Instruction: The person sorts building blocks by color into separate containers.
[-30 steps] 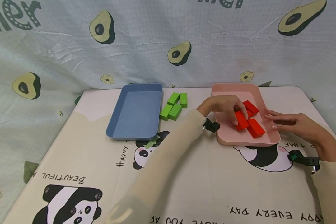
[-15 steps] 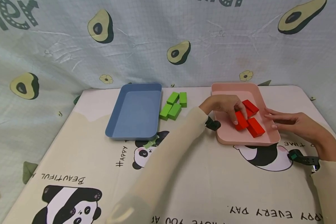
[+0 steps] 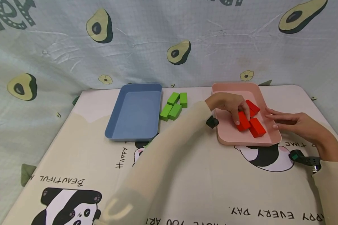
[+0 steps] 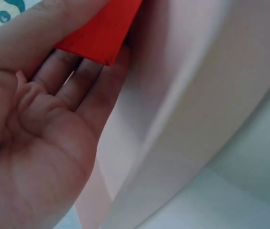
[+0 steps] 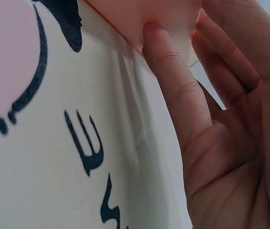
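Observation:
Inside the pink tray (image 3: 227,133), my left hand (image 3: 231,103) pinches a red block (image 3: 243,122) between thumb and fingers. One more red block (image 3: 258,128) lies against its right side, and another red block (image 3: 253,107) lies just behind. In the left wrist view the thumb is over the held block (image 4: 101,36), with the fingers behind it. My right hand (image 3: 302,125) has its fingers extended against the outside of the tray's right wall. The right wrist view shows a fingertip pressed to the pink wall (image 5: 173,16).
A blue tray (image 3: 135,112) stands left of the middle with nothing in it. Between the trays, several green blocks (image 3: 175,111) lie close together on the panda-print cloth (image 3: 208,178). Behind the table hangs an avocado-print curtain (image 3: 146,37).
My left wrist has shifted slightly right and away from me, while its fingers stay at the same red block. The right hand and both trays keep nearly the same place.

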Tool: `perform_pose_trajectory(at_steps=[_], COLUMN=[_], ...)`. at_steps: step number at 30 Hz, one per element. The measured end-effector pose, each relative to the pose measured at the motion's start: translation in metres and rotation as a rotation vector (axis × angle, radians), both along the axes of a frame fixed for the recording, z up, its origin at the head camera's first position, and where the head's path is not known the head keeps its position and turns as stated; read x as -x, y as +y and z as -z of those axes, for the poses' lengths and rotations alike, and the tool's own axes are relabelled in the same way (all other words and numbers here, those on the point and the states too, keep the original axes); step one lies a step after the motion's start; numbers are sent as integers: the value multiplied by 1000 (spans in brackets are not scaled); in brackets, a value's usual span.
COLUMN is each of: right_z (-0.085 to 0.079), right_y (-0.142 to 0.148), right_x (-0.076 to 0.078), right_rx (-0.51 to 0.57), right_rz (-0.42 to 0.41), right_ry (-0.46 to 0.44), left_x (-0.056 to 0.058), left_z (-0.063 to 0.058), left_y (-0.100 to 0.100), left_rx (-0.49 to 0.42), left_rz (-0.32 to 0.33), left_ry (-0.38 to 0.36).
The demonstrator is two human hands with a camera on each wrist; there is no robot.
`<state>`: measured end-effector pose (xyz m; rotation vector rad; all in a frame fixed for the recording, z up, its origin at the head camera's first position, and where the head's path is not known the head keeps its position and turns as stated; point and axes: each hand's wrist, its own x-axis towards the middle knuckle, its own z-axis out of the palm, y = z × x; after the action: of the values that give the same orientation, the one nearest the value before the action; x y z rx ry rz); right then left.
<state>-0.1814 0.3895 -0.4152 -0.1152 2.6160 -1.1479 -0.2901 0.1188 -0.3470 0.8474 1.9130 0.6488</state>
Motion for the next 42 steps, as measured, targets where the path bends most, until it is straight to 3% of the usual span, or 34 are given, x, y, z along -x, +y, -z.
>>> perform_pose_trajectory(at_steps=[10, 17, 20, 25, 28, 33, 38, 42], right_z=[-1, -2, -2, -2, -3, -3, -2, -2], right_y=[1, 3, 3, 1, 0, 0, 0, 1], right_x=[0, 0, -1, -1, -1, -1, -2, -2], right_rx=[-12, -47, -45, -63, -58, -53, -66, -62], right_rz=[-21, -26, -24, -28, -37, -40, -34, -38], right_ry=[29, 43, 52, 66, 72, 73, 79, 86], left_x=[2, 4, 5, 5, 1, -15, -30, -40], left_z=[-3, -7, -5, -3, -7, -20, -33, -40], left_y=[2, 0, -4, -17, -30, -62, -107, -147], left_rx=[45, 8, -25, -84, -121, -208, -235, -265], left_rz=[-5, 37, 83, 167, 191, 164, 85, -14], left_ry=[-21, -37, 28, 220, 299, 341, 455, 532])
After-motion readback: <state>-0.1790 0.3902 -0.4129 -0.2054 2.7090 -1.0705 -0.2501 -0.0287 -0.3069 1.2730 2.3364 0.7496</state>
